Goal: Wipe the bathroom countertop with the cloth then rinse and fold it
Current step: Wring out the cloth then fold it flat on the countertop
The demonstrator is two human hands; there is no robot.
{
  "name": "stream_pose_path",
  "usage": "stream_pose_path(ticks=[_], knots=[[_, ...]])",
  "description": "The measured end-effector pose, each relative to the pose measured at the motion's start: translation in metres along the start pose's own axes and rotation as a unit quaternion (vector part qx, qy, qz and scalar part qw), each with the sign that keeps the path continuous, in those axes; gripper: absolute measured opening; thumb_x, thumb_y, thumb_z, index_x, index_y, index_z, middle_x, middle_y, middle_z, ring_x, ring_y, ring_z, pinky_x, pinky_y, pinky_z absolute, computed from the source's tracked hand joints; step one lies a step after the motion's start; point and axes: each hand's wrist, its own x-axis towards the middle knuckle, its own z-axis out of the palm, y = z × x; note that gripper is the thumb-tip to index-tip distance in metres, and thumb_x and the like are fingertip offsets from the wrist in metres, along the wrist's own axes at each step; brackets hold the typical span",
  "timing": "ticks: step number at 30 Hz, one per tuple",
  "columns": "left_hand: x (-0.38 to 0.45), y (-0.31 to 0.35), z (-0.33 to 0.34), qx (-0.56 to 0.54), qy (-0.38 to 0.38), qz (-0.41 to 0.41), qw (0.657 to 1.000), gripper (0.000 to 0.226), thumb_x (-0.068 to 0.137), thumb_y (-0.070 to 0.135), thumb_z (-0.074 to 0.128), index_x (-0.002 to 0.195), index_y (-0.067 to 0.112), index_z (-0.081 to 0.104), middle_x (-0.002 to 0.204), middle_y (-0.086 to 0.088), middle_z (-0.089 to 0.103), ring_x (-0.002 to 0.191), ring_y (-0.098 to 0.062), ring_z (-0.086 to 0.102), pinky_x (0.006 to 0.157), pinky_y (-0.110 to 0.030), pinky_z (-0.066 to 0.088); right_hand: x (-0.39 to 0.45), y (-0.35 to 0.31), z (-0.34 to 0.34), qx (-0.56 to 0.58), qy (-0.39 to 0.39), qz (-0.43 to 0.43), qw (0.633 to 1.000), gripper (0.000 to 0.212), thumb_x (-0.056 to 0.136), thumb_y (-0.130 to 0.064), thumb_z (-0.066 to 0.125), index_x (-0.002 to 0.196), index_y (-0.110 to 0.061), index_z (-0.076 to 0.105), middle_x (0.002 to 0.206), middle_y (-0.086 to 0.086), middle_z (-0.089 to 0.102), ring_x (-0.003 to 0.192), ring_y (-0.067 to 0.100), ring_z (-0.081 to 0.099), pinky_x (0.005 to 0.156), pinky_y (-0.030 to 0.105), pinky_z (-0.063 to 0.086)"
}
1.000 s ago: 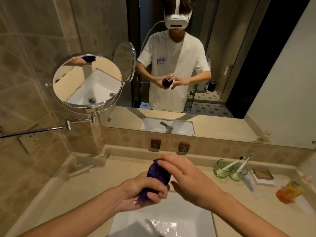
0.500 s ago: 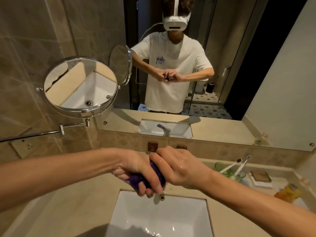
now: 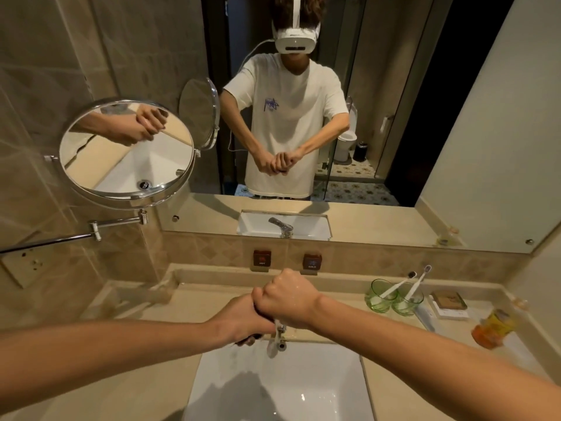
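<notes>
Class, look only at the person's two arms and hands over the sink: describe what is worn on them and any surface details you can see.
Both forearms are bare; no sleeves reach them in the direct view. The left hand and right hand show no visible rings, watch or gloves. The right hand's back glistens with water droplets.

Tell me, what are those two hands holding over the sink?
Both hands, left hand and right hand, grip a dark cloth, wrung between them; only a sliver shows, so which part is unclear.
</notes>
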Motion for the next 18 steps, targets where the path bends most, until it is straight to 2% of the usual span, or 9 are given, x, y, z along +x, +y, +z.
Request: stream_pose_path(ticks=[2, 4, 7, 10, 12, 13, 15, 17, 18], knots=[[0.004, 0.002, 0.002, -0.014, -0.002, -0.003, 1.000, 0.011, 0.070, 0.012, 0.065, 0.061, 0.015, 0.059, 0.050, -0.001, 0.057, 0.042, -0.014, 0.048, 0.044, -0.027, 0.037, 0.000, 0.003, 0.002, 0.023, -0.006, 0.017, 1.000, 0.032, 0.057, -0.020, 0.087, 0.066, -0.017, 0.056, 0.043, -0.006, 0.054, 0.033, 0.018, 0.040, 0.043, 0.022, 0.021], [0.005, 0.007, -0.001, -0.061, -0.023, -0.017, 0.998, 0.007, 0.073, 0.010, 0.070, 0.075, 0.010, 0.063, 0.056, -0.004, 0.057, 0.045, -0.014, 0.050, 0.047, -0.029, 0.040, -0.004, 0.006, 0.001, 0.047, 0.008, 0.046, 0.998, 0.031, 0.060, -0.020, 0.085, 0.069, -0.017, 0.056, 0.047, -0.006, 0.054, 0.035, 0.017, 0.047, 0.045, 0.023, 0.020], [0.000, 0.018, -0.014, -0.174, -0.139, -0.056, 0.973, 0.030, 0.077, 0.012, 0.085, 0.101, 0.006, 0.068, 0.070, -0.006, 0.061, 0.060, -0.016, 0.054, 0.053, -0.024, 0.048, -0.013, 0.007, -0.006, 0.085, 0.055, 0.082, 0.991, 0.030, 0.065, -0.022, 0.084, 0.080, -0.017, 0.058, 0.060, -0.004, 0.058, 0.046, 0.017, 0.054, 0.052, 0.026, 0.028], [-0.015, 0.034, -0.022, -0.227, -0.206, -0.059, 0.950, 0.030, 0.077, 0.008, 0.086, 0.100, 0.006, 0.066, 0.073, -0.006, 0.064, 0.066, -0.017, 0.055, 0.057, -0.022, 0.052, -0.022, 0.008, -0.021, 0.101, 0.076, 0.094, 0.987, 0.034, 0.072, -0.016, 0.080, 0.099, -0.014, 0.059, 0.086, 0.001, 0.061, 0.072, 0.019, 0.056, 0.065, 0.030, 0.040], [-0.029, 0.044, -0.022, -0.225, -0.192, -0.054, 0.954, 0.030, 0.078, -0.003, 0.082, 0.100, 0.004, 0.062, 0.069, -0.006, 0.061, 0.061, -0.015, 0.055, 0.050, -0.018, 0.050, -0.031, 0.011, -0.036, 0.109, 0.092, 0.076, 0.987, 0.042, 0.081, -0.014, 0.074, 0.118, -0.011, 0.054, 0.111, 0.006, 0.059, 0.092, 0.022, 0.054, 0.078, 0.033, 0.046], [-0.037, 0.048, -0.022, -0.240, -0.183, -0.050, 0.952, 0.031, 0.079, -0.009, 0.078, 0.100, 0.004, 0.059, 0.067, -0.006, 0.059, 0.057, -0.014, 0.055, 0.045, -0.015, 0.047, -0.037, 0.014, -0.044, 0.147, 0.096, 0.070, 0.982, 0.041, 0.088, -0.013, 0.068, 0.126, -0.011, 0.051, 0.123, 0.008, 0.056, 0.104, 0.023, 0.053, 0.087, 0.035, 0.048], [-0.055, 0.052, -0.026, -0.316, -0.189, -0.033, 0.929, 0.034, 0.080, -0.018, 0.068, 0.101, 0.005, 0.054, 0.067, -0.007, 0.056, 0.052, -0.012, 0.051, 0.037, -0.012, 0.037, -0.056, 0.019, -0.058, 0.231, 0.131, 0.066, 0.962, 0.034, 0.104, -0.019, 0.051, 0.138, -0.021, 0.050, 0.143, 0.001, 0.046, 0.129, 0.013, 0.044, 0.109, 0.033, 0.040], [-0.073, 0.058, -0.033, -0.363, -0.240, -0.009, 0.900, 0.034, 0.074, -0.014, 0.069, 0.098, 0.007, 0.058, 0.069, -0.005, 0.055, 0.051, -0.010, 0.044, 0.034, -0.011, 0.027, -0.073, 0.021, -0.070, 0.265, 0.173, 0.025, 0.948, 0.035, 0.111, -0.032, 0.039, 0.145, -0.034, 0.045, 0.154, -0.017, 0.034, 0.143, -0.005, 0.029, 0.119, 0.020, 0.025], [-0.080, 0.062, -0.036, -0.353, -0.280, 0.001, 0.893, 0.031, 0.070, -0.008, 0.071, 0.093, 0.011, 0.064, 0.069, -0.003, 0.055, 0.051, -0.009, 0.041, 0.035, -0.011, 0.024, -0.076, 0.024, -0.077, 0.255, 0.215, 0.009, 0.943, 0.037, 0.111, -0.031, 0.039, 0.148, -0.031, 0.042, 0.157, -0.016, 0.031, 0.146, 0.000, 0.030, 0.121, 0.021, 0.024]])
